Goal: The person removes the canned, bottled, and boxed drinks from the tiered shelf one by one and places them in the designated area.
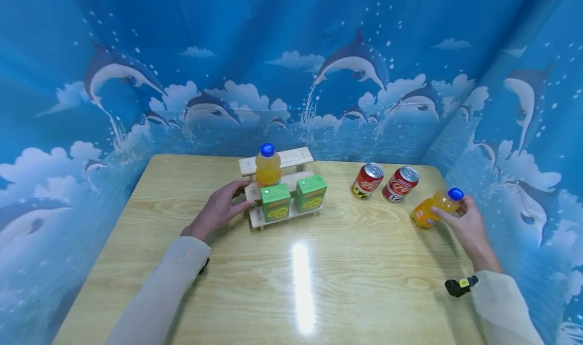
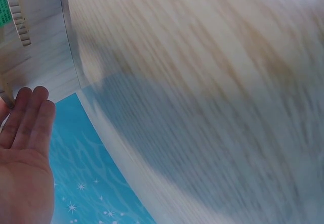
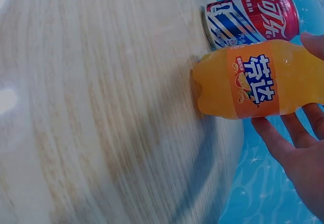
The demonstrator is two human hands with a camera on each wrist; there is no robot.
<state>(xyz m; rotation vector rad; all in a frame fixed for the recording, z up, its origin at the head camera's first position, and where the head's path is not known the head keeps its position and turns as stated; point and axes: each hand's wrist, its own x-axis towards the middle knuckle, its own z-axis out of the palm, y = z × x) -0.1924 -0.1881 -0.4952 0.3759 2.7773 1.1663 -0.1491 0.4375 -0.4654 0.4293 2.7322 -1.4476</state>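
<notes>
At its left side, my left hand (image 1: 221, 207) holds a small stepped wooden rack (image 1: 296, 157), thumb in front and fingers behind. In the left wrist view its fingers (image 2: 31, 120) lie fairly straight beside a slat end. An orange soda bottle (image 1: 268, 169) with a blue cap stands on the rack, behind two green drink cartons (image 1: 276, 202) on the lowest step. My right hand (image 1: 470, 228) grips another orange soda bottle (image 3: 255, 80) near its cap, thumb on one side and fingers on the other. That bottle tilts toward the hand; its base is at the tabletop.
Two red soda cans (image 1: 367, 181) stand upright between the rack and the right-hand bottle; one can (image 3: 253, 19) shows beside the bottle in the right wrist view. A blue dolphin-printed curtain (image 1: 282, 56) borders the wooden table (image 1: 364, 284) at the back and sides.
</notes>
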